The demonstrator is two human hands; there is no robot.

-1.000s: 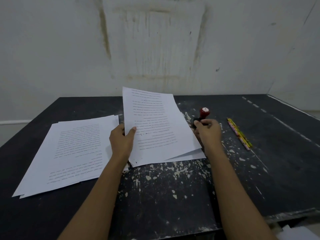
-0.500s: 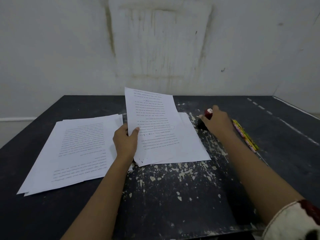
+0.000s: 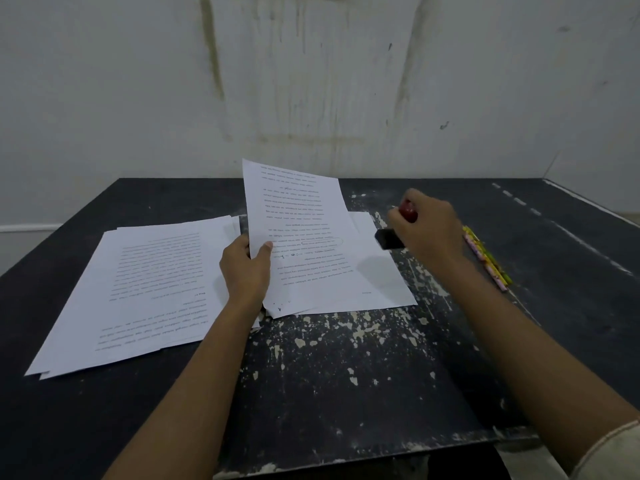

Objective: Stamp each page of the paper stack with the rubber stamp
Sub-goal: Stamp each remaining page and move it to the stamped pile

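A printed sheet (image 3: 301, 220) is tilted up from the centre paper stack (image 3: 377, 292), pinched at its left edge by my left hand (image 3: 247, 271). My right hand (image 3: 429, 233) grips the rubber stamp (image 3: 391, 239), whose red knob shows between the fingers and whose black base hangs just past the stack's right edge, off the table. A second spread pile of printed pages (image 3: 138, 292) lies flat to the left.
The dark table (image 3: 329, 375) has chipped paint in the middle and a front edge close to me. Colourful pencils (image 3: 485, 259) lie to the right of my right hand. A stained white wall stands behind the table.
My right hand has closed around the stamp and lifted it off the table, bringing it left toward the stack. My left hand keeps the sheet raised.
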